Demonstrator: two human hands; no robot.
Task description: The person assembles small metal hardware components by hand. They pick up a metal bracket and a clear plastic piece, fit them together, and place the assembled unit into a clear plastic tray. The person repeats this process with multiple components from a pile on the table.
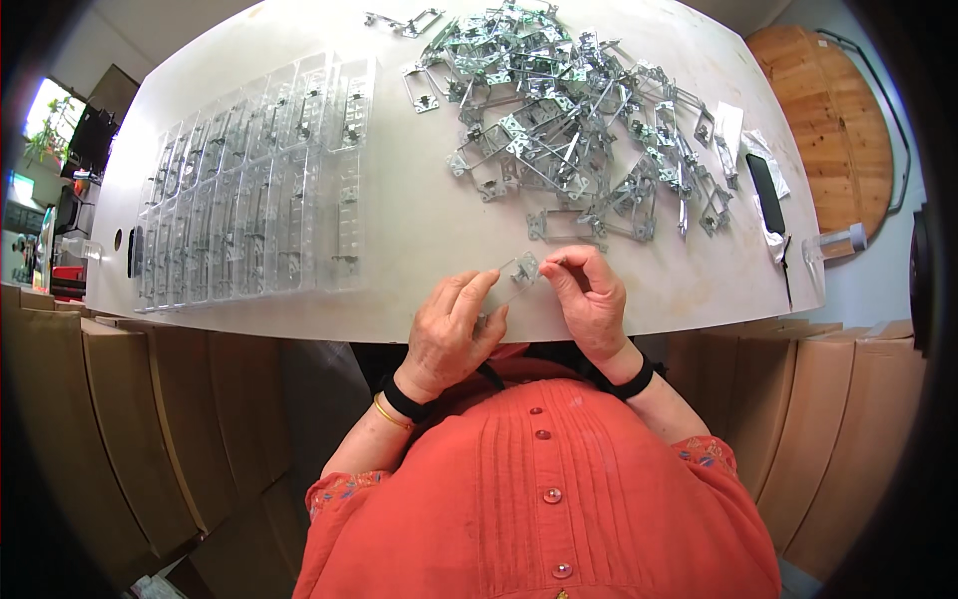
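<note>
On the near side of the bracket heap (pixel 521 132), left hand (pixel 451 334) and right hand (pixel 591 302) grasp one metal bracket (pixel 524 268) at opposite ends; clear trays (pixel 325 190) lie left of the heap

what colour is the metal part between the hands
The metal part is silver-grey, seen best in the head view.

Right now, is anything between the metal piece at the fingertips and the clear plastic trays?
Only the left hand, just left of the metal piece; nothing else visible stands between it and the clear plastic trays.
</note>
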